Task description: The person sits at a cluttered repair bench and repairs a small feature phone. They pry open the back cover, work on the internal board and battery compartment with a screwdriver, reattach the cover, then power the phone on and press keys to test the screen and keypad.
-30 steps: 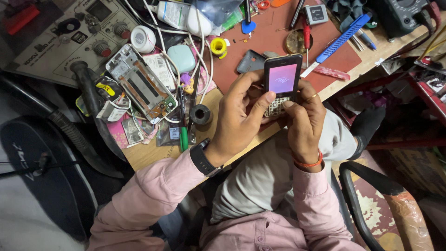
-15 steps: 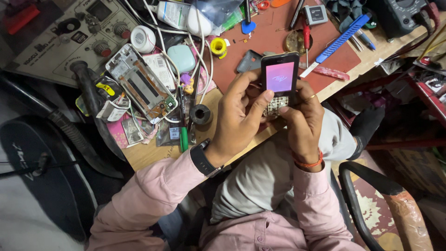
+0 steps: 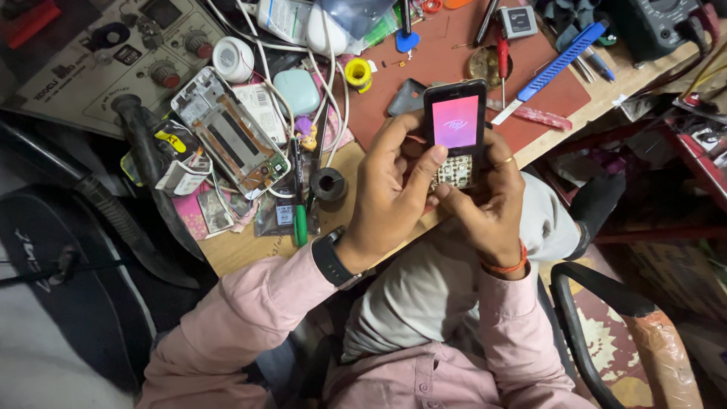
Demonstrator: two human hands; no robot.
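Both hands grasp the keypad phone (image 3: pixel 455 132): left hand (image 3: pixel 390 197) thumbing its keys, right hand (image 3: pixel 488 204) cradling underneath.

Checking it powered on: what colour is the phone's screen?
Pink-magenta, lit, on the phone held in both hands; head view.

Even, fairly bright overhead light, soft shadows only. Phone screen (image 3: pixel 455 121) glows pink, slightly blown out. Centre sharp; lower left and right edges darker, mild wide-angle stretch at corners. Slight glare on white bottle (image 3: pixel 284 19), top centre. No motion blur.
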